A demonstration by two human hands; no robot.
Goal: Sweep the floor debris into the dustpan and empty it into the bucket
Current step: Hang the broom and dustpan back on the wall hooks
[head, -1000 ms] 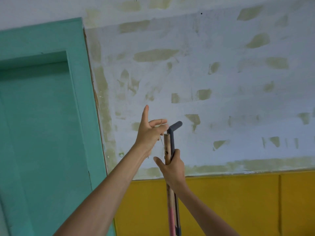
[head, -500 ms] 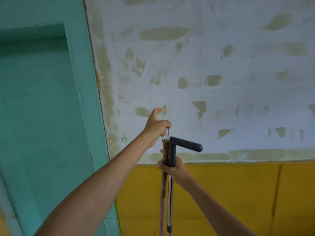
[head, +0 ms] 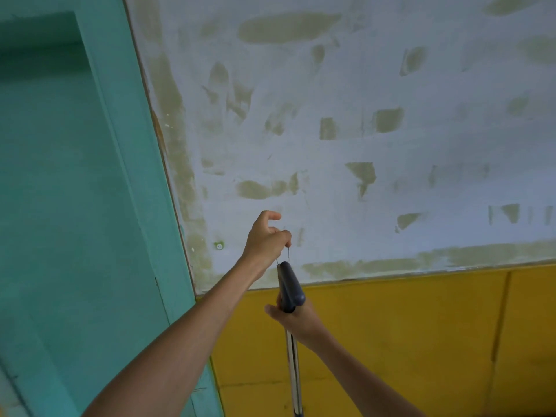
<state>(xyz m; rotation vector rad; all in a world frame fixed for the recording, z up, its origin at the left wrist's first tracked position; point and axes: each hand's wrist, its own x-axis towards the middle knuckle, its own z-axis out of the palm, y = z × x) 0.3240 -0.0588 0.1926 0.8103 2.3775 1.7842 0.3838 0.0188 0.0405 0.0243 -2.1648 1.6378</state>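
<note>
My right hand (head: pixel 296 322) grips a metal pole (head: pixel 293 365) just below its dark L-shaped grip (head: pixel 290 285), held upright in front of the wall; a wooden broom stick seen earlier beside it is hidden behind the grip. My left hand (head: pixel 266 240) is raised above the grip, fingers pinched on a thin loop of string (head: pixel 287 257) that runs down to the top of the handles. The broom head, dustpan tray, floor debris and bucket are out of view.
A patchy white and olive wall (head: pixel 361 145) fills the view, with a yellow panelled lower section (head: pixel 406 341). A teal door and frame (head: pixel 75 206) stand at the left. A small green sticker (head: pixel 219 245) sits near the frame.
The dark grip has turned from pointing right to pointing towards me. My left hand has closed its fingers onto the string loop. The view has shifted lower on the wall.
</note>
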